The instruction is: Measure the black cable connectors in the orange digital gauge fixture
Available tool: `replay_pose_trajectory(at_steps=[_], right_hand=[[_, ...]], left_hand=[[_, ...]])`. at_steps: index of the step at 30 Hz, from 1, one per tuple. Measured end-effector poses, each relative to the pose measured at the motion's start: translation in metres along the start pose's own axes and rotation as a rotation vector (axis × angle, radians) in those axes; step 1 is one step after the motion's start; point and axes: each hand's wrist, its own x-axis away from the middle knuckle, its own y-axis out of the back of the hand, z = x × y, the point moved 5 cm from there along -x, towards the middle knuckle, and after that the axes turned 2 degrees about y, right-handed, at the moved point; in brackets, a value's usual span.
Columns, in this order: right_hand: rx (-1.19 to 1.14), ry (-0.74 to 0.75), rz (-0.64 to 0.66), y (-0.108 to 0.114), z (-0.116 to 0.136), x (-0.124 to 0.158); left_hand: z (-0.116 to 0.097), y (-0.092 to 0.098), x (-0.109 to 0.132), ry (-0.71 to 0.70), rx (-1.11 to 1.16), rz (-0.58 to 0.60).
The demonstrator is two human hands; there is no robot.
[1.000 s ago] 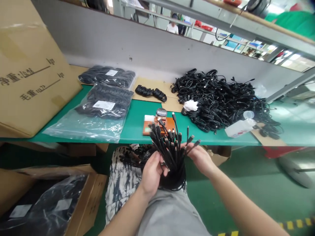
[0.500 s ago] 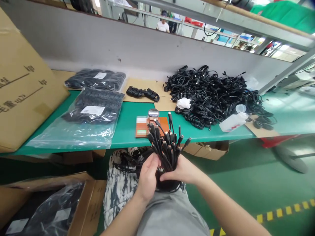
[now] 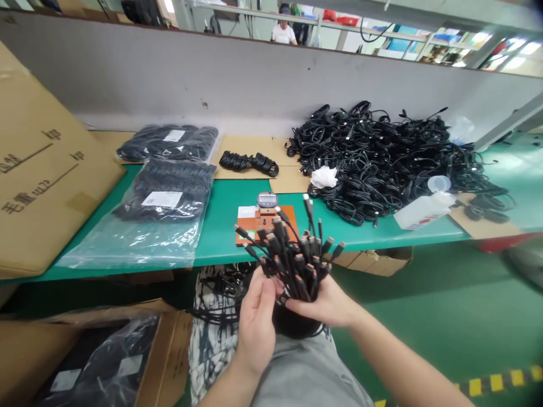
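Through your head camera, your left hand (image 3: 257,322) and your right hand (image 3: 318,302) both hold a closed grip on a bundle of black cables (image 3: 292,265), plugs fanning upward just off the front edge of the bench (image 3: 220,226), above your lap, with their coils (image 3: 294,321) below. Beyond it on the bench lie an orange board (image 3: 263,226), a heap of black cables (image 3: 373,164) and bagged cables (image 3: 165,192) toward the left

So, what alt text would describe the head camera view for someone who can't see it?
The left hand and right hand grip a bundle of black cables, connectors fanning upward; a heap of cables lies on the green workbench behind.
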Motion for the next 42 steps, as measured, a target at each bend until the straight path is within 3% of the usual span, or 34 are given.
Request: replay_pose_trajectory(at_steps=[4, 7, 12, 15, 21, 23, 27, 30, 32, 37, 42], right_hand=[[-0.067, -0.088, -0.084, 0.007, -0.039, 0.009], [-0.146, -0.062, -0.048, 0.007, -0.055, 0.007], [-0.085, -0.019, -0.003, 0.008, -0.066, 0.0], [-0.057, -0.027, 0.006, 0.008, -0.075, 0.003], [-0.167, -0.085, -0.03, 0.014, -0.08, 0.013], [-0.166, -0.101, -0.044, 0.02, -0.074, 0.013], [-0.128, -0.133, 0.006, 0.031, -0.063, 0.009], [-0.098, -0.143, 0.003, 0.036, -0.065, 0.005], [-0.087, -0.147, -0.015, 0.036, -0.07, 0.004], [-0.13, -0.152, -0.061, 0.032, -0.078, 0.003], [-0.33, -0.157, -0.116, 0.028, -0.083, 0.0]], left_hand=[[0.001, 0.007, -0.013, -0.044, -0.186, 0.022], [-0.005, 0.01, -0.016, -0.037, -0.331, 0.057], [-0.021, -0.006, -0.014, -0.187, -0.659, 0.233], [-0.019, -0.014, -0.018, -0.223, -0.812, 0.296], [-0.014, -0.032, -0.024, -0.213, -0.762, 0.493], [-0.018, -0.032, -0.026, -0.209, -0.661, 0.441], [-0.02, -0.014, -0.037, -0.033, -0.475, 0.165], [-0.014, -0.004, -0.048, 0.191, -0.462, 0.119], [-0.013, 0.0, -0.057, 0.253, -0.511, 0.118], [-0.015, 0.0, -0.07, 0.227, -0.586, 0.093], [-0.027, -0.005, -0.072, 0.142, -0.7, 0.099]])
